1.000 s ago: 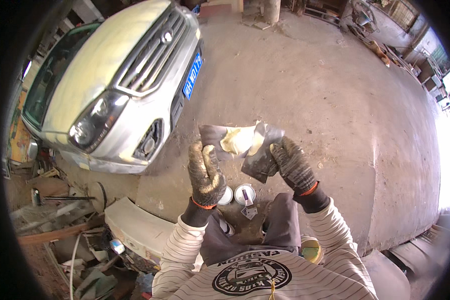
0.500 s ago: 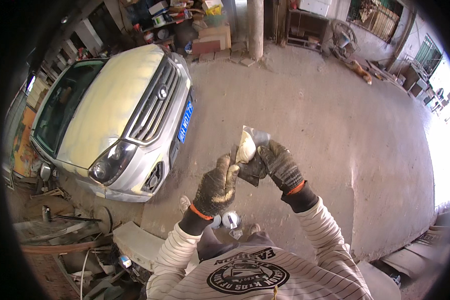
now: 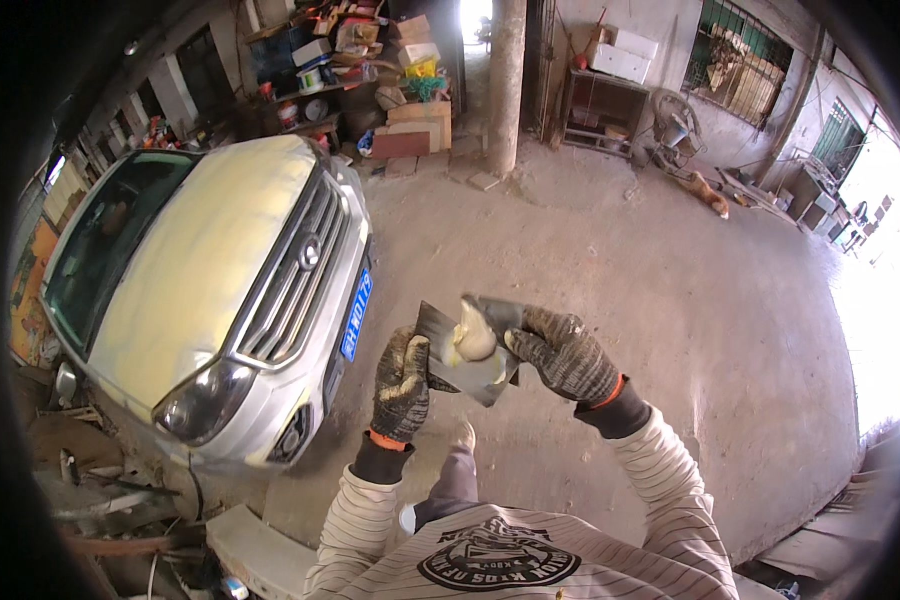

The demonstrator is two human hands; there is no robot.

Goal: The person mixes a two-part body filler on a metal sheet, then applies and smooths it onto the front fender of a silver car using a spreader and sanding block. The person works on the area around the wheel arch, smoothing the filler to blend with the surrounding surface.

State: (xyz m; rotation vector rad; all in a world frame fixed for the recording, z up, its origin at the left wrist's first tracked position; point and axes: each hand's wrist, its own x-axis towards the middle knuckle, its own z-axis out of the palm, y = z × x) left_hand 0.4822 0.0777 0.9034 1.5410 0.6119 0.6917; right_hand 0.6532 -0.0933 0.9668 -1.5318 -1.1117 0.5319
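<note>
My left hand (image 3: 402, 385), in a dark knitted work glove with pale smears, is closed on the edge of a flat dark putty plate (image 3: 482, 383). A creamy mound of putty (image 3: 476, 338) sits between this plate and the scraper (image 3: 502, 310) in my right hand. My right hand (image 3: 567, 352), gloved the same way, grips that scraper from the right, its blade overlapping the plate. Which of the two blades bears most of the putty, I cannot tell.
At left stands a silver car (image 3: 210, 250), its hood coated with dull pale yellow patches. A round pillar (image 3: 506, 90), stacked boards (image 3: 415, 135) and a cabinet (image 3: 600, 110) are at the back. Scrap panels (image 3: 110, 500) lie lower left. Concrete floor (image 3: 620, 250) spreads ahead.
The view has tilted up, and the car sits lower in it. The plate and scraper have turned, showing more of the plate's face and the putty. One foot has stepped forward.
</note>
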